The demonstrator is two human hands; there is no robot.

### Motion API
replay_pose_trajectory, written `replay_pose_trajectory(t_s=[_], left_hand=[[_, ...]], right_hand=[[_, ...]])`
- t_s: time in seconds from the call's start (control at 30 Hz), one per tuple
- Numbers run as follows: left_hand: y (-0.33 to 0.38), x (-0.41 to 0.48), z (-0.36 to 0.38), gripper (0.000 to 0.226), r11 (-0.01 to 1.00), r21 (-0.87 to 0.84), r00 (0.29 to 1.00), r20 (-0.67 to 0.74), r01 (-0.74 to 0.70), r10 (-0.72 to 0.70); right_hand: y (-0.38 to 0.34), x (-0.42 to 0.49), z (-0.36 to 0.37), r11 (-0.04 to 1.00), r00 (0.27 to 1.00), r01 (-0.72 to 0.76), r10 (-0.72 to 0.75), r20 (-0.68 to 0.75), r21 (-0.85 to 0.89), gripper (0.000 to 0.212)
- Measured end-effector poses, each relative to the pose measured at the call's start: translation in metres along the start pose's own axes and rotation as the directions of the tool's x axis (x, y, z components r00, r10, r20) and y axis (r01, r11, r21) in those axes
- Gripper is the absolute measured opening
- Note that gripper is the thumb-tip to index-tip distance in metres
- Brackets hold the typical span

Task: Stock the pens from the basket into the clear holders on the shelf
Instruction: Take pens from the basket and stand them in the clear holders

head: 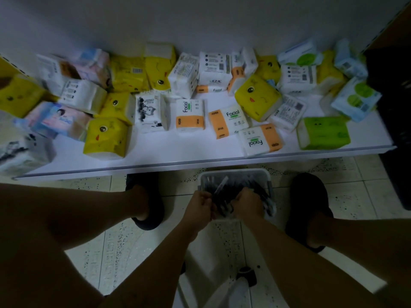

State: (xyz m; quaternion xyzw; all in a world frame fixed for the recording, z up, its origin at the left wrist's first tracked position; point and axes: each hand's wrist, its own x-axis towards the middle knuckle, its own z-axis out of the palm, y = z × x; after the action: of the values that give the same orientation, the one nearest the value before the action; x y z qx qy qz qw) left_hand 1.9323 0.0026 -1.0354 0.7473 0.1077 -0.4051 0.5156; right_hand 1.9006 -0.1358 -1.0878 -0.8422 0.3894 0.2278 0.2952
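Both forearms reach down between the knees into the basket [233, 172], which sits on the floor just below the shelf's [189, 153] front edge. The left hand [199, 206] and right hand [248, 205], fingers [205, 197] curled, each grip pens [221, 186] inside it.

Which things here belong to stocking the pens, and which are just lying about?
Job: basket, pens, left grip and right grip, both holding pens. No clear holders in view.
Lying about: tissue packs, white shelf, dark slippers.
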Motion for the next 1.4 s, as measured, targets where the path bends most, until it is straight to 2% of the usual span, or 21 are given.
replay_pose_trajectory(t_s=[0.07, 0.17, 0.27, 0.33, 0.4, 0.47, 0.63, 0.77, 0.87, 0.93, 1.0, 1.1, 1.17, 1.3, 1.4], left_hand=[[-0.001, -0.001, -0.002, 0.027, 0.999, -0.046, 1.000, 0.007, 0.002, -0.002], [0.002, -0.004, -0.003, 0.035, 0.998, -0.064, 0.999, 0.043, 0.002, 0.001], [0.012, -0.013, -0.002, 0.031, 0.996, -0.091, 0.998, 0.060, 0.002, 0.004], [0.021, -0.021, 0.001, 0.027, 0.997, -0.074, 0.995, 0.092, -0.014, 0.021], [0.030, -0.028, 0.004, 0.027, 0.995, -0.063, 0.981, 0.171, -0.083, 0.092], [0.041, -0.037, 0.005, 0.030, 0.987, -0.100, 0.970, 0.197, -0.128, 0.146], [0.061, -0.054, 0.007, 0.028, 0.974, -0.060, 0.969, 0.096, -0.220, 0.225], [0.084, -0.069, 0.014, 0.026, 0.952, -0.079, 0.955, 0.009, -0.295, 0.296], [0.102, -0.081, 0.013, 0.023, 0.872, 0.011, 0.871, -0.052, -0.489, 0.489], [0.116, -0.090, 0.008, 0.021, 0.816, 0.017, 0.815, -0.049, -0.578, 0.578], [0.134, -0.099, 0.002, 0.022, 0.785, -0.013, 0.785, -0.035, -0.620, 0.619], [0.163, -0.107, -0.002, 0.026, 0.742, -0.012, 0.741, -0.052, -0.670, 0.669], [0.185, -0.118, -0.004, 0.024, 0.703, -0.016, 0.702, -0.076, -0.711, 0.708], [0.230, -0.156, -0.009, 0.023, 0.541, 0.015, 0.539, -0.069, -0.841, 0.840], [0.258, -0.177, -0.013, 0.016, 0.437, 0.075, 0.431, -0.087, -0.896, 0.898]], right_hand=[[0.005, -0.001, -0.008, 0.979, 0.995, -0.095, 0.089, 0.041, 0.182, 0.034], [0.010, -0.007, -0.022, 0.898, 0.977, -0.192, 0.137, 0.162, 0.397, 0.030], [0.006, -0.029, -0.036, 0.713, 0.948, -0.300, 0.151, 0.279, 0.634, 0.016], [0.004, -0.039, -0.036, 0.696, 0.964, -0.236, 0.078, 0.255, 0.678, 0.013], [0.001, -0.049, -0.041, 0.713, 0.980, -0.147, 0.009, 0.200, 0.686, 0.016], [-0.005, -0.061, -0.053, 0.680, 0.987, -0.108, -0.015, 0.162, 0.725, 0.020], [-0.011, -0.080, -0.081, 0.807, 0.997, 0.069, -0.046, -0.054, 0.586, 0.018], [-0.026, -0.105, -0.111, 0.751, 0.974, 0.207, -0.099, -0.203, 0.627, 0.025], [-0.039, -0.121, -0.137, 0.698, 0.923, 0.370, -0.197, -0.332, 0.613, 0.024], [-0.048, -0.129, -0.152, 0.595, 0.913, 0.406, -0.234, -0.335, 0.693, 0.020], [-0.059, -0.134, -0.166, 0.507, 0.902, 0.431, -0.269, -0.338, 0.746, 0.011], [-0.074, -0.140, -0.190, 0.488, 0.857, 0.514, -0.330, -0.396, 0.705, 0.011], [-0.083, -0.149, -0.209, 0.471, 0.824, 0.566, -0.340, -0.453, 0.677, 0.019], [-0.104, -0.173, -0.244, 0.416, 0.685, 0.726, -0.362, -0.633, 0.548, 0.024], [-0.119, -0.197, -0.267, 0.359, 0.592, 0.803, -0.380, -0.711, 0.476, 0.028]])
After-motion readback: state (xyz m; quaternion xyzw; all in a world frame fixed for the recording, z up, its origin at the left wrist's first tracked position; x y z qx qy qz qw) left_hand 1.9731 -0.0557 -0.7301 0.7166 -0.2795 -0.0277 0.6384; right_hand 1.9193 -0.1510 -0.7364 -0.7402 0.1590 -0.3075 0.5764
